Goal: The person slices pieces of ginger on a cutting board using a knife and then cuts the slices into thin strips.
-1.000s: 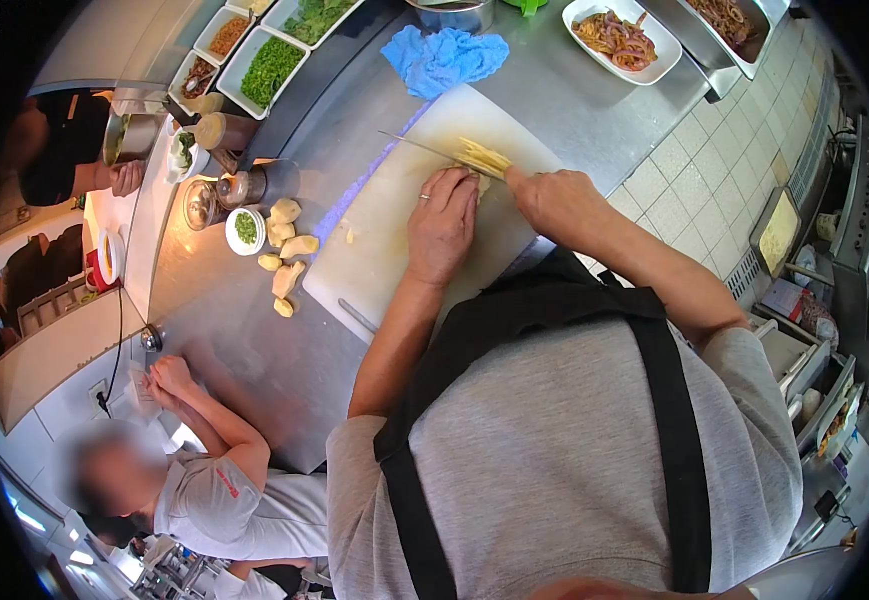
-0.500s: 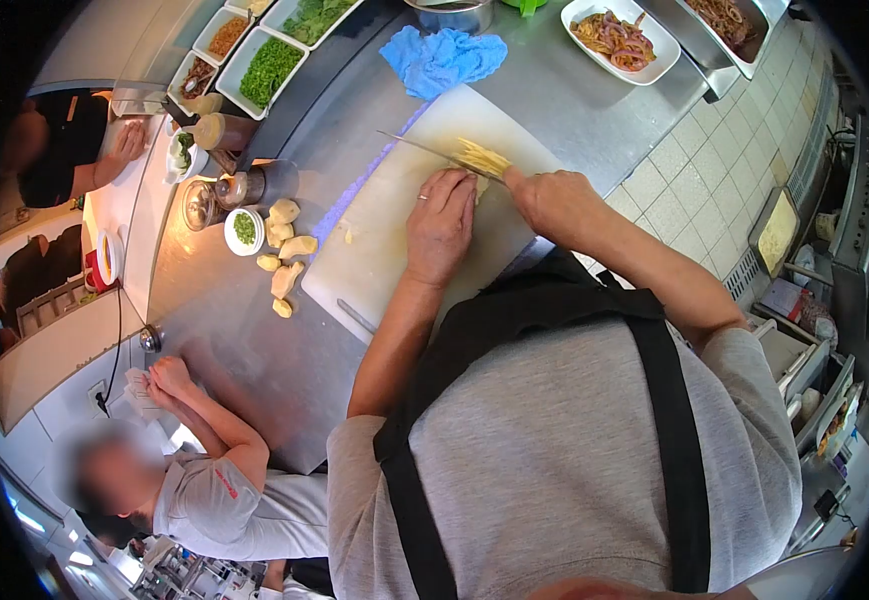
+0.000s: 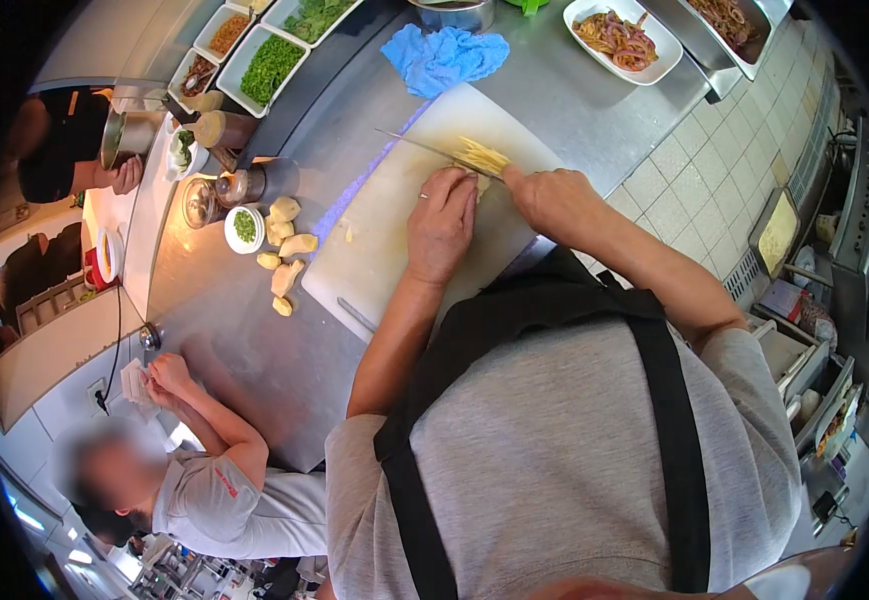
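Note:
My right hand [image 3: 554, 205] is wrapped round the handle of a kitchen knife [image 3: 422, 147], its blade lying across the cutting board to the left. My left hand [image 3: 441, 228], wearing a ring, rests on the board with fingers bunched beside the blade, pressing a piece of ginger [image 3: 482, 186] mostly hidden by the fingers. Thin yellow ginger strips [image 3: 482, 155] lie along the blade's far side. Under both hands is the white cutting board [image 3: 354, 262], with a small peeler-like tool [image 3: 356, 314] near its left corner. Several peeled ginger pieces [image 3: 289, 272] sit left of the board.
A blue cloth [image 3: 444, 60] lies beyond the board. Trays of chopped greens [image 3: 271, 72] stand far left, near a small tub of chopped green herbs [image 3: 245, 230]. A white dish of noodles and onion [image 3: 626, 42] is at far right. A co-worker [image 3: 224, 480] stands left, holding papers.
My hands and the knife have barely moved. Across the counter, another person's hand now holds a metal pot. The co-worker's papers at left have shifted slightly.

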Demonstrator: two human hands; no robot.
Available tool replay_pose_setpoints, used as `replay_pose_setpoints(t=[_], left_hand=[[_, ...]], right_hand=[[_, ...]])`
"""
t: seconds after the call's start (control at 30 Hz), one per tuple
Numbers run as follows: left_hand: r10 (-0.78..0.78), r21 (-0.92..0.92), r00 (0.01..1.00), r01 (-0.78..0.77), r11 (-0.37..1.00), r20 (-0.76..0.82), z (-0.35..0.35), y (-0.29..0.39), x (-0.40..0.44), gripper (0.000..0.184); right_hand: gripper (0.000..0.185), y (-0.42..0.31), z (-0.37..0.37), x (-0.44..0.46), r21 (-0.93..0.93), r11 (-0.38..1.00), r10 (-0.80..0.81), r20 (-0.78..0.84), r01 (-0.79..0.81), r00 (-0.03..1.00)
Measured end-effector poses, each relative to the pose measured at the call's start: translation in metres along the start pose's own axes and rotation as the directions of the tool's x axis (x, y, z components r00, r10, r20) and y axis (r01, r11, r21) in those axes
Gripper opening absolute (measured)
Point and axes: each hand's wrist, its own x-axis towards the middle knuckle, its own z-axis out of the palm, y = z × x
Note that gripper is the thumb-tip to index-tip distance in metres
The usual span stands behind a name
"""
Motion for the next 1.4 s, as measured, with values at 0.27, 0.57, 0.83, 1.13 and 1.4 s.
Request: replay_pose_setpoints(t=[0.27,0.57,0.83,1.13,1.4], left_hand=[[0.078,0.016,0.997,-0.078,0.997,-0.002,0.0,-0.003,0.001,0.017],[0.056,0.023,0.998,-0.055,0.998,-0.014,0.0,-0.002,0.002,0.017],[0.062,0.025,0.998,-0.062,0.998,-0.023,0.003,-0.004,0.0,0.016],[0.042,0.018,0.999,-0.042,0.999,-0.024,0.003,-0.004,-0.002,0.014],[0.057,0.012,0.998,-0.057,0.998,-0.039,0.003,-0.006,-0.001,0.013]], right_hand=[[0.009,-0.002,-0.012,-0.026,0.02,1.0,-0.01,0.021,0.009,1.0],[0.009,-0.002,-0.002,-0.003,-0.008,1.0,-0.018,-0.011,0.018,1.0],[0.011,-0.003,-0.005,-0.019,-0.003,1.0,0.012,0.05,-0.012,0.999],[0.011,-0.003,-0.01,-0.02,0.0,0.999,-0.035,-0.009,0.035,0.999],[0.009,-0.003,0.003,-0.01,0.019,1.0,-0.007,-0.004,0.007,1.0]])
